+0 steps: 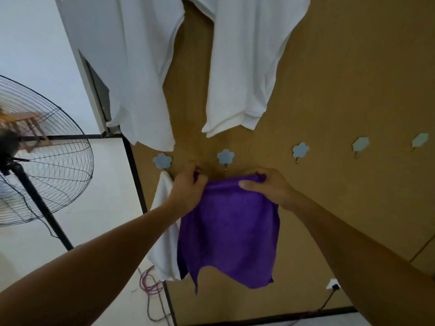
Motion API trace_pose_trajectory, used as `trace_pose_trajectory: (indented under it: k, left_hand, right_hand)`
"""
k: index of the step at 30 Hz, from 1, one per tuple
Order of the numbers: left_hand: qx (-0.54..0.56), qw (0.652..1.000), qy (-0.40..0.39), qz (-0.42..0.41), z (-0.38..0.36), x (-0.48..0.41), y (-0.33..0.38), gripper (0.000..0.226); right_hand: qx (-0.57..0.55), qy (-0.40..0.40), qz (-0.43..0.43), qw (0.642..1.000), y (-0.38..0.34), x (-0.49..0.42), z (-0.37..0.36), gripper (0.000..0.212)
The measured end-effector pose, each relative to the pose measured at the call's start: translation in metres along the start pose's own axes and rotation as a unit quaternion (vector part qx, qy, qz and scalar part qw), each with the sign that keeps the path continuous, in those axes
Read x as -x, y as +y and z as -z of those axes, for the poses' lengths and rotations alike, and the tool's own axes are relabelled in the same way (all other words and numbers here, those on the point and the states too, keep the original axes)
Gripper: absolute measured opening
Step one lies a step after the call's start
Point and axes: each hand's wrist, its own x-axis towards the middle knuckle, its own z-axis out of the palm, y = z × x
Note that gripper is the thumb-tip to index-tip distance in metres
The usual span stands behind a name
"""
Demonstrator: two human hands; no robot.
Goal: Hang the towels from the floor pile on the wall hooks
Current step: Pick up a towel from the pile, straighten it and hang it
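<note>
A purple towel (229,234) hangs in front of the brown wall, held by its top edge. My left hand (187,189) grips its upper left corner and my right hand (266,187) pinches the upper right part. The towel's top edge sits just below a blue flower-shaped hook (225,157). A white towel (164,222) hangs from the leftmost flower hook (162,160), partly behind my left arm. Further right are three bare flower hooks (300,149), (360,144), (421,140).
Two large white cloths (244,67) hang higher on the wall. A standing fan (40,161) is at the left. A black frame post (134,175) edges the brown wall. Cables (150,285) lie on the floor, and a wall socket (333,284) sits low on the right.
</note>
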Motion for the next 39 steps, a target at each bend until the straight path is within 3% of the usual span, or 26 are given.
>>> trace_pose_trajectory:
  k: [3, 5, 11, 16, 20, 24, 28, 31, 35, 39]
  left_hand:
    - [-0.054, 0.991, -0.119, -0.024, -0.005, -0.012, -0.014, 0.032]
    - [-0.1, 0.985, -0.14, -0.031, -0.01, -0.019, -0.022, 0.037]
    - [-0.022, 0.997, 0.062, 0.038, -0.036, -0.039, -0.019, 0.016]
    - [-0.08, 0.983, 0.148, 0.078, -0.057, -0.045, -0.016, 0.019]
    - [-0.069, 0.977, 0.104, 0.175, -0.071, -0.031, -0.035, 0.027]
    - [0.121, 0.936, 0.019, 0.331, -0.077, -0.037, -0.033, 0.024]
    - [0.12, 0.929, -0.027, 0.349, -0.072, -0.043, -0.03, 0.02]
    - [0.095, 0.944, -0.018, 0.315, -0.066, -0.044, -0.027, 0.022]
    - [0.017, 0.989, 0.099, 0.109, -0.056, -0.038, -0.011, 0.012]
    - [0.026, 0.996, 0.069, -0.052, -0.074, -0.023, 0.014, 0.01]
  right_hand:
    - [0.015, -0.006, -0.004, 1.0, 0.01, -0.021, 0.003, 0.017]
    - [0.012, 0.022, 0.017, 1.0, 0.017, -0.033, 0.001, 0.017]
    - [0.063, 0.173, 0.073, 0.98, 0.014, -0.061, -0.02, 0.021]
    - [0.162, 0.25, 0.058, 0.953, 0.016, -0.072, -0.033, 0.03]
    - [0.138, 0.189, -0.016, 0.972, 0.031, -0.065, -0.038, 0.03]
    - [0.117, 0.193, -0.024, 0.974, 0.025, -0.062, -0.043, 0.03]
    - [0.126, 0.189, -0.017, 0.974, 0.022, -0.059, -0.046, 0.024]
    - [0.107, 0.174, -0.036, 0.978, 0.024, -0.06, -0.041, 0.025]
    - [0.053, 0.237, 0.005, 0.97, 0.023, -0.059, -0.02, 0.026]
    - [-0.018, 0.294, 0.039, 0.955, 0.033, -0.042, 0.009, 0.019]
